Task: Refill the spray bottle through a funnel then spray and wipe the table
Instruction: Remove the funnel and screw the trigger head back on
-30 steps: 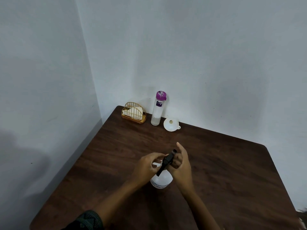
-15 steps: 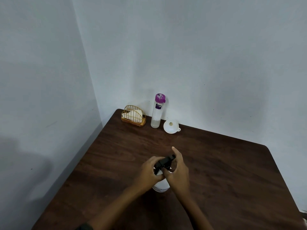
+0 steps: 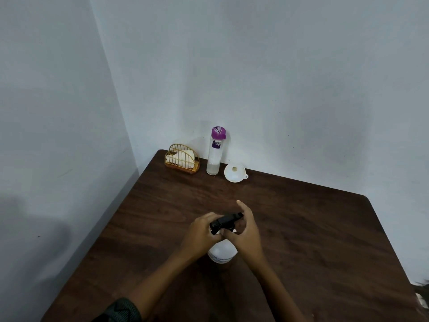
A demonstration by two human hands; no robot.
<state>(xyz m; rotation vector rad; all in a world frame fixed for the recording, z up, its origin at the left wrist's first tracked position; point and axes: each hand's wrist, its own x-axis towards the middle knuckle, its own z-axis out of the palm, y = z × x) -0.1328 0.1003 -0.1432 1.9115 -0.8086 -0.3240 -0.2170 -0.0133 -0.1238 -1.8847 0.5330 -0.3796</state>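
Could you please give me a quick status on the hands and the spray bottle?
Left hand, right hand both grip spray bottle at its black spray head. Bottle upright on table. Funnel far back, untouched.

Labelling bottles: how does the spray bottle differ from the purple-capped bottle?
The spray bottle is squat and white with a black head; the purple-capped bottle is slim and clear. The left hand and right hand hold the spray bottle; the purple-capped bottle stands untouched. Both are upright.

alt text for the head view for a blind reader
A left hand and right hand grip the black trigger head of a white spray bottle on a dark wooden table. At its far edge sit a gold wire holder, a purple-capped bottle and a white funnel.
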